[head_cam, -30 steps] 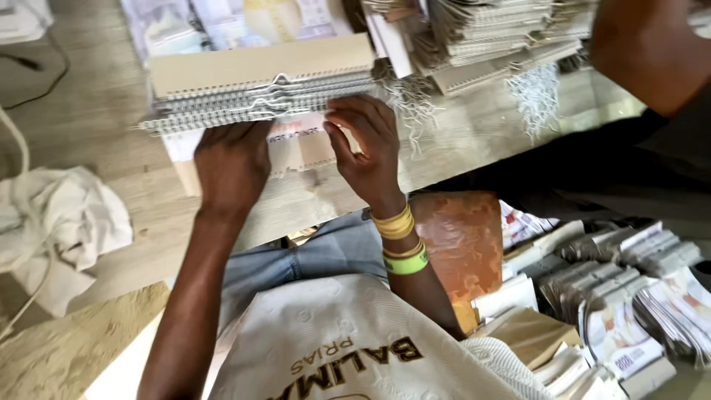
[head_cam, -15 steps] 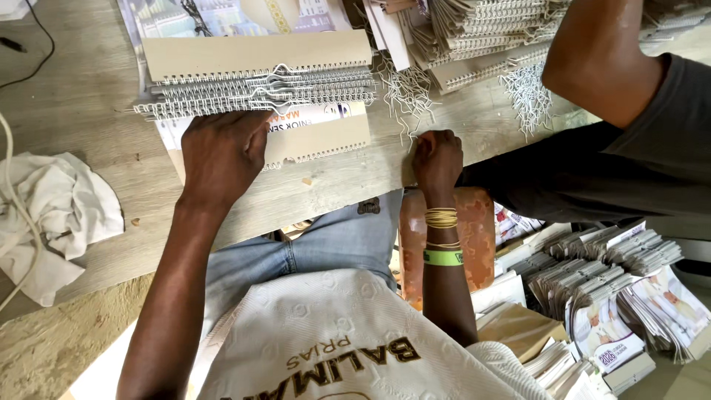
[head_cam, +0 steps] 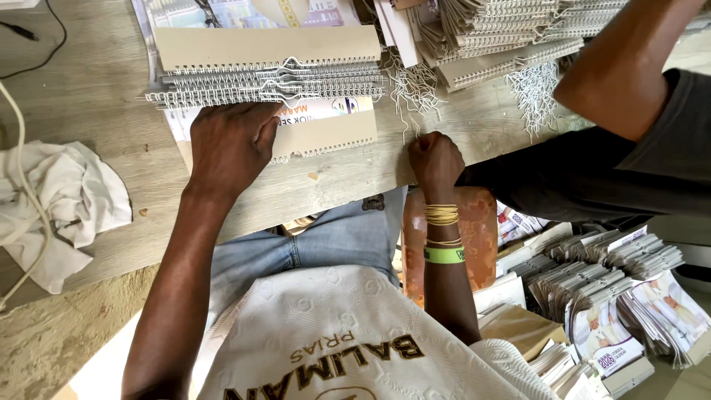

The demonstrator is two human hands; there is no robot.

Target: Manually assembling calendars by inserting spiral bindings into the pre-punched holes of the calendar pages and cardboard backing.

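Observation:
My left hand (head_cam: 229,144) lies flat on a punched calendar sheet with a cardboard back (head_cam: 326,133), pinning it to the wooden table (head_cam: 89,89). Just beyond it sits a stack of wire-bound calendars (head_cam: 266,67). My right hand (head_cam: 435,157) is at the table's near edge, its fingers pinched on a thin wire piece from a loose heap of wire hangers (head_cam: 411,92). That wrist wears yellow bands and a green band.
Another person's arm (head_cam: 629,67) in a dark sleeve reaches over the table at the right. More bound stacks (head_cam: 481,37) fill the far right. A white cloth (head_cam: 52,207) lies left. Printed piles (head_cam: 622,296) sit on the floor.
My right hand has left the sheet and moved right to the wire heap at the table's edge. My left hand stays pressed on the sheet.

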